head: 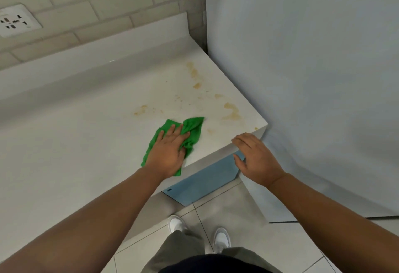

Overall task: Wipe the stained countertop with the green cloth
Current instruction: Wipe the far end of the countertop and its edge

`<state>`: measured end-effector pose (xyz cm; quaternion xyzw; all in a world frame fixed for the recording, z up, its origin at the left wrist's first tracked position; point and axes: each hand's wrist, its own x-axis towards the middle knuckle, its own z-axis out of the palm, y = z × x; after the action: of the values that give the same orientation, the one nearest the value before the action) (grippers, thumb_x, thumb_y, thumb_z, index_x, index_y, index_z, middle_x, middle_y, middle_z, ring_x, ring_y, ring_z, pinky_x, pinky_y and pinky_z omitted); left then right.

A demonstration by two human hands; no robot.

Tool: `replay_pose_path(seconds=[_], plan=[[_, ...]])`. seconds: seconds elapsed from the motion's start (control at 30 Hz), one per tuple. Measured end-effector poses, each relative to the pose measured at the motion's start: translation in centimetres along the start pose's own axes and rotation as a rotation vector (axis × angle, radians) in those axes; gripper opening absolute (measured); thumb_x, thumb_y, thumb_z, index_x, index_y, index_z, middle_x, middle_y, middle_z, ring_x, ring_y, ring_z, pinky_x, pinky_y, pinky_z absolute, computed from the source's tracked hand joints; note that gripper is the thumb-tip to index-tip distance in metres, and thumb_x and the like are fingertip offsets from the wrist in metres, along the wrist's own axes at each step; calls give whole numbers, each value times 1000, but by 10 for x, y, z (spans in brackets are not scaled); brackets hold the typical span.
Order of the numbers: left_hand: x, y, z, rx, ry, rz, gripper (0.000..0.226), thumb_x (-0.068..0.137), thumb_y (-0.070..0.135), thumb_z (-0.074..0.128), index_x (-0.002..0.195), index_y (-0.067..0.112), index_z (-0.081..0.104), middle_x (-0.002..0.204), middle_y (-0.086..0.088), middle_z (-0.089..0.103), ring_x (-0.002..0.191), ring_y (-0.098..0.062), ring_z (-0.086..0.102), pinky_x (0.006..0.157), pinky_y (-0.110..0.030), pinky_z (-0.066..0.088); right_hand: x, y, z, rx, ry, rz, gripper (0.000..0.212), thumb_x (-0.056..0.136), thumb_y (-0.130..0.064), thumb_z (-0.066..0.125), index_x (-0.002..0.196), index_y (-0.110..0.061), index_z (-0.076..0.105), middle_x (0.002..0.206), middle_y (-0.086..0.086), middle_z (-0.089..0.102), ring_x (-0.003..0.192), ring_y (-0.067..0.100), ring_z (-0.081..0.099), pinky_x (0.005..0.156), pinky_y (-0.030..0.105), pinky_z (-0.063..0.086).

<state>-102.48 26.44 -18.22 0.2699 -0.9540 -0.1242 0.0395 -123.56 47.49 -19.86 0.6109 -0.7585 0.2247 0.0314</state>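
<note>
A crumpled green cloth [192,130] lies on the white countertop [86,134] near its front edge. My left hand [167,154] presses flat on the cloth with straight fingers. Yellow-brown stains [232,111] spot the counter beyond and to the right of the cloth, with a smaller stain [140,109] to the left and more stains [192,72] farther back. My right hand [255,158] hovers at the counter's front right corner, fingers relaxed, holding nothing.
A pale wall panel [313,78] stands tight against the counter's right end. A tiled backsplash with a power socket [15,21] rises behind. A blue cabinet front [203,183] sits under the counter. My shoes [220,239] stand on the tiled floor.
</note>
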Motion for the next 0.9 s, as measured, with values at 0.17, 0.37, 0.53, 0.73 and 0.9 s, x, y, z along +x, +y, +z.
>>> replay_pose_path(seconds=[0.17,0.37,0.53,0.73,0.9], plan=[[26,65,19,-23,0,35,54,98,24,42,151,22,33,162,-5,17,151,-25,8,122,-43,-3,-1,1,-9,80,86,61,41,87,-9,62,127,-3,56,123,12,58,119,23,51,107,29,38],[-5,54,16,-47,-45,277,56,91,17,47,147,23,42,161,-1,23,150,-22,14,123,-41,3,3,0,-11,98,78,89,42,84,-4,62,126,-2,55,122,13,56,118,23,51,105,32,43],[7,15,1,-35,-40,148,55,95,17,46,149,24,38,161,-2,20,151,-22,10,123,-39,-1,1,-5,-11,109,86,127,40,85,-5,61,124,-3,57,122,11,58,118,21,51,105,25,37],[37,72,21,-40,-72,189,54,97,22,42,150,22,35,162,-5,19,150,-27,10,122,-48,2,-11,-4,-10,58,122,183,40,82,-1,61,122,-1,58,119,13,59,116,22,51,107,25,37],[20,49,17,-23,-135,406,57,91,26,35,148,25,40,161,0,21,150,-22,12,122,-41,2,-15,-2,-10,36,114,215,40,84,-4,59,123,0,58,121,15,59,118,24,52,108,27,37]])
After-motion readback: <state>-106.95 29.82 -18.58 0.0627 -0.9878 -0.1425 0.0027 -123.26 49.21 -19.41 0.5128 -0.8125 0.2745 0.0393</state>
